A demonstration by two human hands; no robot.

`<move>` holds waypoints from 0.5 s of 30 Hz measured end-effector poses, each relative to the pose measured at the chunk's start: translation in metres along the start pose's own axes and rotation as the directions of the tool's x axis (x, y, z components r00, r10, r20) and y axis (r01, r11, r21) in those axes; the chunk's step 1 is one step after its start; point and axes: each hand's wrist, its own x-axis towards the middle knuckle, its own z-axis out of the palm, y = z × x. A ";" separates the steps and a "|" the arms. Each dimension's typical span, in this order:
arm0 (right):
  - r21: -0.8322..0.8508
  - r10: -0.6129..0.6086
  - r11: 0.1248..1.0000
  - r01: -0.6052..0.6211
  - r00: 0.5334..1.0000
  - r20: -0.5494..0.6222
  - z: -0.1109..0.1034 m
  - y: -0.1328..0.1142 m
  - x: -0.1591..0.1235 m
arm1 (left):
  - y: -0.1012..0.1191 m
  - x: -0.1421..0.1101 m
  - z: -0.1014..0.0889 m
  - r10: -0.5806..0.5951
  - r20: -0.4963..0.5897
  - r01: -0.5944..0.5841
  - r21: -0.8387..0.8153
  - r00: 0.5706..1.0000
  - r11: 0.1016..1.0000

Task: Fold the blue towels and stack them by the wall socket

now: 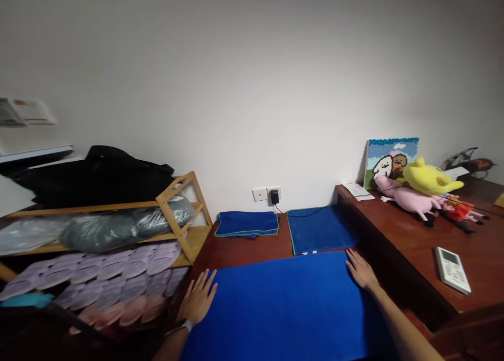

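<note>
A large bright blue cloth (283, 303) lies spread over the brown wooden surface in front of me. My left hand (200, 297) rests at its far left corner, fingers stretched out and slightly apart. At the far right corner my right hand (361, 270) lies flat, its fingers extended over the cloth's edge. Neither hand grips anything. Beyond the cloth are a folded blue towel (246, 223) with green edging on the left and a flatter blue towel (323, 229) on the right. The near edge of the spread cloth runs out of view.
On the left, a wooden rack (185, 219) holds a black bag (102, 177), plastic-wrapped bundles and several slippers (118, 266). A black plug (274, 195) sits in the wall socket, its cord trailing right. Plush toys (409, 198) and a white remote (452, 270) lie on the raised right surface.
</note>
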 end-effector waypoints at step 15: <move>0.435 0.068 0.899 -0.045 0.997 -0.037 -0.003 0.019 0.021 | 0.339 -0.118 -0.043 0.649 -0.134 -0.618 -0.493 0.749 0.612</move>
